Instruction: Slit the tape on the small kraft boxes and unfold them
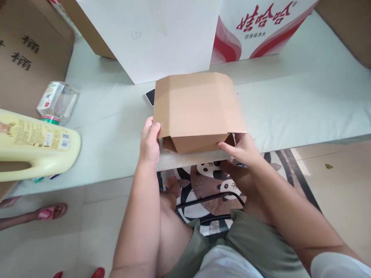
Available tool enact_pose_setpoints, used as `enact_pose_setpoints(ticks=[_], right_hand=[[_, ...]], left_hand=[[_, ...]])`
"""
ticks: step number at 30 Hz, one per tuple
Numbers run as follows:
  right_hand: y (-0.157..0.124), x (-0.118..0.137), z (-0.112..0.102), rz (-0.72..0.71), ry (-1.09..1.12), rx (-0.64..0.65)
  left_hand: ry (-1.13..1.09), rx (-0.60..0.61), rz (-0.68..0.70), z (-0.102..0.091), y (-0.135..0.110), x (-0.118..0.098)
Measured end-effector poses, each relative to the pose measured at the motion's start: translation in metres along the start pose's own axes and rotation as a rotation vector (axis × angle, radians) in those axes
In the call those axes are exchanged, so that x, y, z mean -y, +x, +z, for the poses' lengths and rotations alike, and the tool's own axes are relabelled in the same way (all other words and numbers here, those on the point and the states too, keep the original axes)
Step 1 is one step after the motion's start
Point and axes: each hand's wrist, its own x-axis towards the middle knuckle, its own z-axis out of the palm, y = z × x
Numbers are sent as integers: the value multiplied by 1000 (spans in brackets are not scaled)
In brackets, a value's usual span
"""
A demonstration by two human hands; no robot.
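Note:
A small brown cardboard box (197, 104) lies on the pale cloth-covered table (290, 104), close to its front edge. Its near side has a folded panel, with dark gaps at both lower corners. My left hand (150, 141) grips the box's near left corner, thumb on the outside. At the near right corner my right hand (242, 148) holds the cardboard, its thumb along the lower front and its other fingers hidden under the flap. Behind the box's left side, part of a dark-screened, white-edged device (150, 96) shows.
Behind stand a white box (162, 34) and a white-and-red carton (261, 34). At left are a large brown carton (31, 69), a clear bottle (59, 100) on its side and a yellow jug (43, 146). Another person's sandalled foot (52, 212) is on the floor.

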Motion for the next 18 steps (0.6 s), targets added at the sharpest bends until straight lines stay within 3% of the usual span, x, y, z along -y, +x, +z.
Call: enact_pose_setpoints(ticks=[9, 14, 18], right_hand=[[-1, -3, 0, 114, -20, -192], [-1, -5, -6, 109, 174, -264], [4, -12, -7, 150, 341, -459]], left_hand=[[65, -146, 35, 9, -1, -13], [20, -94, 4, 11, -4, -16], [-140, -107, -10, 11, -1, -14]])
